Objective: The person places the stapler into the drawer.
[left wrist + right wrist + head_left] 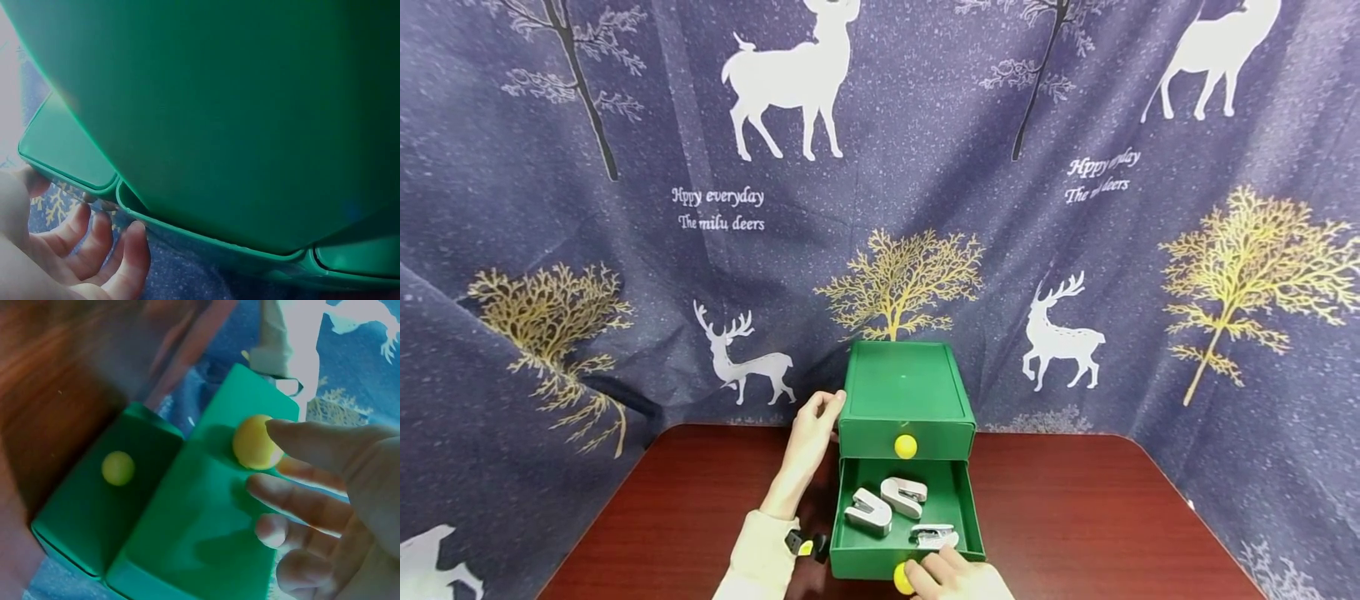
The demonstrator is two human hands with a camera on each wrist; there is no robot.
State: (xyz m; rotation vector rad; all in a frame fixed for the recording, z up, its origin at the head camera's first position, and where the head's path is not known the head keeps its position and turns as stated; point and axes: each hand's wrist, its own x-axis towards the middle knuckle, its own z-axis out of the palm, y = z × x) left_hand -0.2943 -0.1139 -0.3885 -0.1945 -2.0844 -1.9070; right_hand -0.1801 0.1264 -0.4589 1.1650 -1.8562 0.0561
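A green two-drawer box (904,381) stands on the table, its lower drawer (891,565) pulled out. Inside that drawer lie three small staplers, two white ones (870,512) (904,495) to the left and back and one (935,536) near the front right. My right hand (953,577) pinches the yellow knob (255,442) of the lower drawer with thumb and index finger; the other fingers are bent beside the drawer front. My left hand (811,432) rests against the box's left side, fingertips right at its edge in the left wrist view.
The upper drawer (872,442) is closed and carries its own yellow knob (906,447). Dark red tabletop (1060,517) stretches to both sides. Behind it hangs a blue cloth (925,183) printed with deer and trees. A dark wrist strap (806,543) sits on the left sleeve.
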